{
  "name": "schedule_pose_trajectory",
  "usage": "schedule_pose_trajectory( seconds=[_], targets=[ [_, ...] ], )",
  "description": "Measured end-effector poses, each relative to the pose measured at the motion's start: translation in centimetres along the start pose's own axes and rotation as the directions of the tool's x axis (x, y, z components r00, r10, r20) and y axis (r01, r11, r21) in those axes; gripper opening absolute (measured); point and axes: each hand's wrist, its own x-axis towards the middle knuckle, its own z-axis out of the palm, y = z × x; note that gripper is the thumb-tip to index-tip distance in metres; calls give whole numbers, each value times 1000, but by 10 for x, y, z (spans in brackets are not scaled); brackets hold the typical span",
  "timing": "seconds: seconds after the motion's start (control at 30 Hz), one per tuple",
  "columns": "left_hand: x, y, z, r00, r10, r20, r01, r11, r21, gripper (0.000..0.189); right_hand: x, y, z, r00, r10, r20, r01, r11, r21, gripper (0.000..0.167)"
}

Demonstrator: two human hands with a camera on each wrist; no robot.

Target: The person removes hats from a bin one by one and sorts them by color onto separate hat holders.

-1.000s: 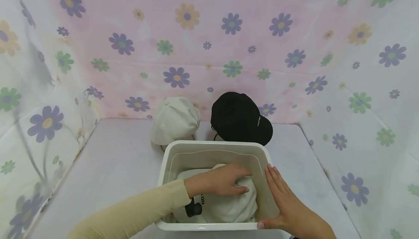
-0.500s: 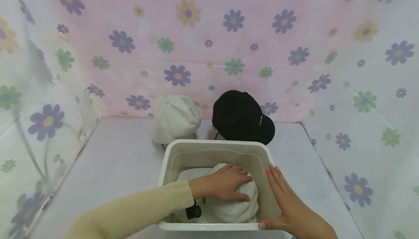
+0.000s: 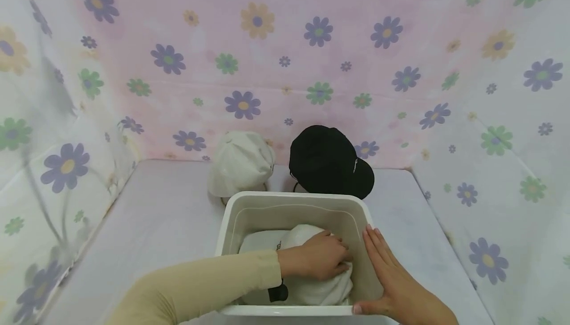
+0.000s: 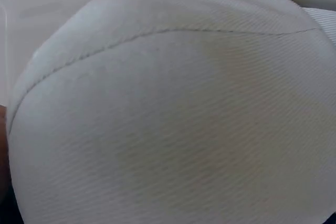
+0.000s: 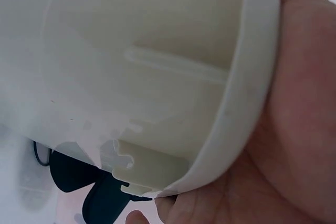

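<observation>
A white cap [image 3: 318, 293] with a pale brim [image 3: 260, 241] and dark lettering lies inside a white plastic bin [image 3: 291, 310]. My left hand [image 3: 321, 257] grips the crown of that cap, its fingers bent over the far right side. In the left wrist view the stitched white cap fabric [image 4: 157, 124] fills most of the picture. At the bin's right wall, my right hand [image 3: 394, 283] lies flat with straight fingers, the thumb at the front corner of the rim. The right wrist view has the palm [image 5: 310, 87] against the bin's rim [image 5: 257, 61].
Behind the bin stand a white cap [image 3: 240, 164] on the left and a black cap [image 3: 327, 162] on the right, both on stands. Flower-printed cloth [image 3: 285, 33] walls in the pale table [image 3: 165, 226] at the back and sides.
My left hand has moved slightly right over the cap, and its fingers have gone from spread on the crown to bent around it. The right hand has stayed at the bin.
</observation>
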Motion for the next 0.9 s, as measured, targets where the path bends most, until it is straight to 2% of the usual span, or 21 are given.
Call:
schedule_pose_trajectory(
  seconds=[0.23,0.67,0.8,0.9],
  targets=[
    [2,-5,-2,1000,-19,-16,17,987,-160,12,1,0,0,1000,8,-3,-8,1000,1,129],
    [4,-12,-12,999,-5,-42,-6,966,-258,12,0,1,0,998,60,35,-61,997,39,130],
    [2,-16,-19,1000,-2,8,4,964,-266,12,0,1,0,998,63,33,-64,998,29,130],
    [-4,-19,-26,992,-28,120,52,977,-205,18,0,0,0,996,86,40,-87,996,25,131]
  ],
)
